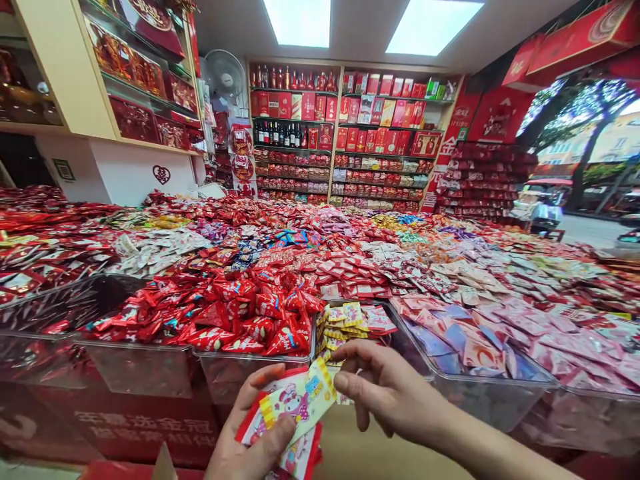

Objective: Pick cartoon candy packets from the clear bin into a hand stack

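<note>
**Sweet packets held over the shop counter**

Left hand [250, 433], low and near: closed around a small stack of packets [295, 427], thumb pressed on top. Top packet [300, 398] yellow and white with a pink cartoon figure; red-edged ones beneath. Print on them too small to read.

Right hand [385, 387], just right of it: thumb and forefinger pinched on the top packet's upper right corner, other fingers curled.

Just beyond, a clear bin [350, 327] of matching yellow and pink packets. Left of that, a clear bin of glossy red wrapped sweets [240, 313]; right, a bin of pink and lilac packets [460, 340]. Farther out, heaps of mixed wrapped sweets across the whole counter.

Counter front [135, 427], near left: red, with faint Chinese lettering, not legible. Far wall: shelves of red gift boxes and bottles [345, 133], labels unreadable. A red double-happiness sign [161, 174] on the white wall at far left.
</note>
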Action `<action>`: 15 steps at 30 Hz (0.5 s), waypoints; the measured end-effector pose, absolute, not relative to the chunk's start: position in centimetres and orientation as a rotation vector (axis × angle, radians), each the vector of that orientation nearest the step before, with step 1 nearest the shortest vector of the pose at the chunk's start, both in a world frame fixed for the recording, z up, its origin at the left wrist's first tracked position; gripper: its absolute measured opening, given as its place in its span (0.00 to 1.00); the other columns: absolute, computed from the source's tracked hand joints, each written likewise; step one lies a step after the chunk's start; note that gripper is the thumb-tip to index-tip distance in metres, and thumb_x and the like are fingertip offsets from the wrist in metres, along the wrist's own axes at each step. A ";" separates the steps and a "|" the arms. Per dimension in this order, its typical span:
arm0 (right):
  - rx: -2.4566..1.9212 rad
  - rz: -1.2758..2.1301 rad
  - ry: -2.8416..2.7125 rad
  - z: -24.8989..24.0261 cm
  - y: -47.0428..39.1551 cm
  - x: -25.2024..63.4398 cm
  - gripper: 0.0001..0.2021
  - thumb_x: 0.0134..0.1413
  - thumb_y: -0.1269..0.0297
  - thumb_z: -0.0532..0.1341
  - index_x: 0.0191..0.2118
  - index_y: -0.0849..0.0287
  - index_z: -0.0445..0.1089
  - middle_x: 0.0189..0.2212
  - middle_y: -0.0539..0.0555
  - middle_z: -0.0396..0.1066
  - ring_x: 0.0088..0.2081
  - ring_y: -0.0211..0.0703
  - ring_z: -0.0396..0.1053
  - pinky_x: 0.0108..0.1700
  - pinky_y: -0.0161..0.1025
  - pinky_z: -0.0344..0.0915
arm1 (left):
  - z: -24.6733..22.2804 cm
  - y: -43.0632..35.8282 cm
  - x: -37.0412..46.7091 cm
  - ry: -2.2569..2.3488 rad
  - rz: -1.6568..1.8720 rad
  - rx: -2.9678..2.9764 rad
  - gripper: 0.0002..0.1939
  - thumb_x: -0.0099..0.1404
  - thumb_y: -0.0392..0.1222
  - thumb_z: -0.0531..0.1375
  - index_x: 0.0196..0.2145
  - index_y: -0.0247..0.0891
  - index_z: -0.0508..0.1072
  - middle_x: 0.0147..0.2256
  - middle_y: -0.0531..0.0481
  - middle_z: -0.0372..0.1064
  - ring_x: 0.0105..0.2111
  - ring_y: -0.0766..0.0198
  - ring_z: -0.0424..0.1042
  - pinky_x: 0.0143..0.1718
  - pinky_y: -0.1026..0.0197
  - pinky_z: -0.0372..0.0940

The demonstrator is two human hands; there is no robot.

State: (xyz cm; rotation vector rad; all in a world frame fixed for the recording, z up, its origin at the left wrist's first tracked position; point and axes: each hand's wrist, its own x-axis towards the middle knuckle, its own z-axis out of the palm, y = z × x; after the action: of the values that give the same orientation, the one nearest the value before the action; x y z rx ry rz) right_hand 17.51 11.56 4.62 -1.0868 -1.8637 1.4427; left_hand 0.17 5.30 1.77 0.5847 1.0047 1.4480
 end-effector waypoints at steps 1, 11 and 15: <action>-1.047 1.505 -1.793 4.4 10.7 17.2 0.20 0.46 0.50 0.58 0.43 0.57 0.58 0.29 0.48 0.62 0.18 0.30 0.61 0.15 0.28 0.53 | 1.8 5.3 0.8 0.972 1.454 0.624 0.27 0.40 0.38 0.69 0.40 0.45 0.65 0.32 0.52 0.73 0.24 0.61 0.72 0.29 0.59 0.68; -1.034 1.152 -1.559 5.5 12.8 21.5 0.16 0.41 0.54 0.62 0.32 0.58 0.57 0.24 0.47 0.61 0.25 0.34 0.60 0.25 0.31 0.58 | 2.9 5.7 0.3 1.155 1.455 0.884 0.24 0.40 0.41 0.69 0.38 0.43 0.70 0.31 0.53 0.73 0.25 0.62 0.71 0.26 0.67 0.66; -1.237 0.744 -1.964 5.7 16.9 23.4 0.10 0.47 0.59 0.58 0.32 0.61 0.62 0.28 0.51 0.64 0.30 0.37 0.60 0.31 0.33 0.58 | 2.3 5.7 -1.3 1.278 1.496 0.839 0.25 0.40 0.43 0.68 0.39 0.43 0.69 0.27 0.55 0.73 0.23 0.65 0.70 0.23 0.70 0.65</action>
State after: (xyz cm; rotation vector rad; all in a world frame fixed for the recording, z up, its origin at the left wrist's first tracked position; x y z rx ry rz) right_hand 23.35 16.87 5.70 -1.2373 -1.9638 0.7443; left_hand -1.35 5.66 2.33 0.8386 1.2779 1.4956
